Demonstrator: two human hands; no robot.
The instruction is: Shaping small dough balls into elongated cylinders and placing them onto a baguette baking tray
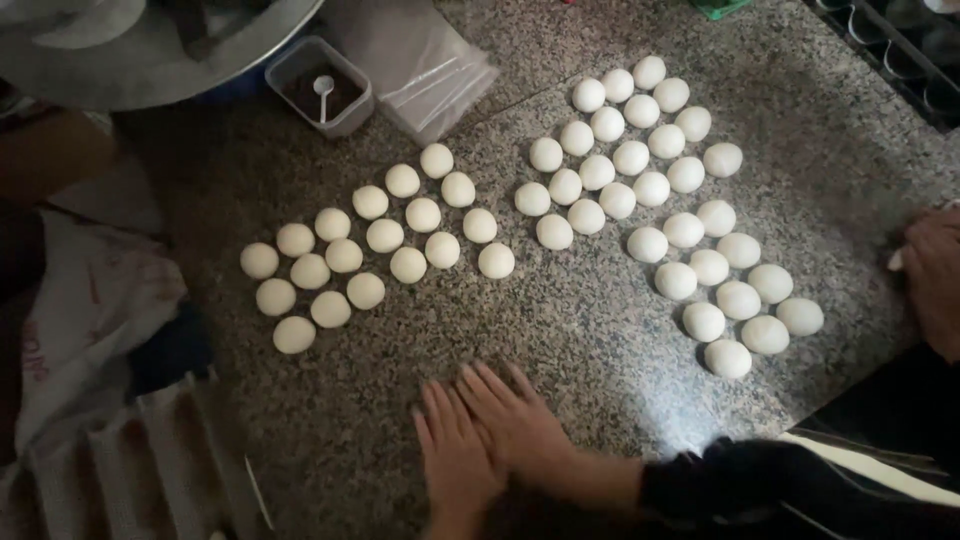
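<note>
Head camera looks down, and we see our two hands lying flat on a speckled stone counter [330, 420]. Our left hand [455, 455] is open, with its fingers straight. Our right hand [520, 425] is open too, and it lies partly on top of the left one. We hold nothing.

White dough balls sit in rows well above our hands. One group of dough balls [375, 240] is on the left. A bigger group of dough balls [650, 190] is on the right. The balls nearly touch each other.

Near the top edge sits a small clear tub [345, 110] of brown powder with a white spoon [322, 90] in it. A clear plastic bag [430, 65] lies just beside it. Another person's hand [935, 280] shows at the right edge.
</note>
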